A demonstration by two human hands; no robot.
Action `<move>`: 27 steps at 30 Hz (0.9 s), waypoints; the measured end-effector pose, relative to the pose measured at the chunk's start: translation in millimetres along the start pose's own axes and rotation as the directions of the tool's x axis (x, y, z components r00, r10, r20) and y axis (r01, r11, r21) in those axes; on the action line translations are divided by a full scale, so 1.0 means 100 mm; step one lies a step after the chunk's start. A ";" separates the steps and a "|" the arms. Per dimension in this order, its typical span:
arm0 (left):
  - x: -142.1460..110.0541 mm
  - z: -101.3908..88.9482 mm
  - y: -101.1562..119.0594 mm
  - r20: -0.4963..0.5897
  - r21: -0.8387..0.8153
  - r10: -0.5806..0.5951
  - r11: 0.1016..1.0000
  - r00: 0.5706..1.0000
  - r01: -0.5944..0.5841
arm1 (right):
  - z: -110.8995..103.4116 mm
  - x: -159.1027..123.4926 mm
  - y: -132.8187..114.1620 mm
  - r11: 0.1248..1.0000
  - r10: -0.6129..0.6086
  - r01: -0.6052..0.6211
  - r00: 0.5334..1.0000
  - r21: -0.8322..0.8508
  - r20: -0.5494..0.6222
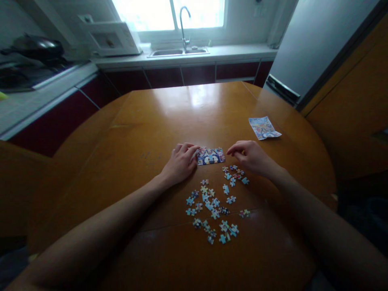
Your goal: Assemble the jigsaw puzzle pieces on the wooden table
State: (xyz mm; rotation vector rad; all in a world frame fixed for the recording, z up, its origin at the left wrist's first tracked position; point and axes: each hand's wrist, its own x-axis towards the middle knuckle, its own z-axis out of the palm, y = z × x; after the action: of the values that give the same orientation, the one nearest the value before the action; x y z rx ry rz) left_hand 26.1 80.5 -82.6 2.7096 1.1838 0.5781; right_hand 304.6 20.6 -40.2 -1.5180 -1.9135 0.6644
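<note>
A partly joined jigsaw puzzle (pixel 210 157) lies flat on the wooden table, with a blue-and-white character along its lower part and an uneven upper edge. My left hand (pixel 182 161) rests at its left side, fingers stretched out and the fingertips touching that edge. Just off the right side hovers my right hand (pixel 247 155), its thumb and fingers drawn together; whatever they may hold is too small to make out. Loose puzzle pieces (pixel 215 203) are scattered between my forearms, and a smaller group (pixel 233 182) lies just below my right hand.
A creased printed sheet (pixel 263 127) lies at the right on the wooden table (pixel 182 121). Beyond the table are a counter with a sink (pixel 169 53) and faucet (pixel 184 28), a stove with a dark pan (pixel 34 46) at left, and a fridge (pixel 318 40) at right.
</note>
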 end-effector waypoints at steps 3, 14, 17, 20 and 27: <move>0.00 0.00 0.00 -0.004 0.004 0.000 1.000 1.000 0.000 | -0.01 -0.01 -0.01 1.000 -0.008 0.008 1.000 0.007 -0.017; 0.00 0.00 0.00 0.006 0.010 -0.006 1.000 1.000 0.006 | 0.02 -0.01 -0.03 1.000 -0.016 0.016 1.000 0.010 -0.006; 0.00 0.01 0.00 -0.001 0.005 -0.003 1.000 1.000 0.003 | 0.01 -0.01 -0.04 1.000 0.007 -0.007 1.000 0.007 -0.013; 0.00 0.01 0.00 -0.003 0.005 0.003 1.000 1.000 -0.003 | 0.01 -0.01 -0.04 1.000 0.007 -0.007 1.000 0.001 -0.012; 0.01 0.01 -0.01 0.002 0.022 0.002 1.000 1.000 -0.002 | 0.00 -0.01 -0.03 1.000 -0.021 0.021 1.000 -0.004 -0.019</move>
State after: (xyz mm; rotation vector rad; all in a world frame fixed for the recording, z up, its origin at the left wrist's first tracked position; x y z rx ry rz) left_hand 26.2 81.8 -83.7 2.7287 1.1942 0.5665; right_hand 302.6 18.6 -38.5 -1.4997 -1.9150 0.6354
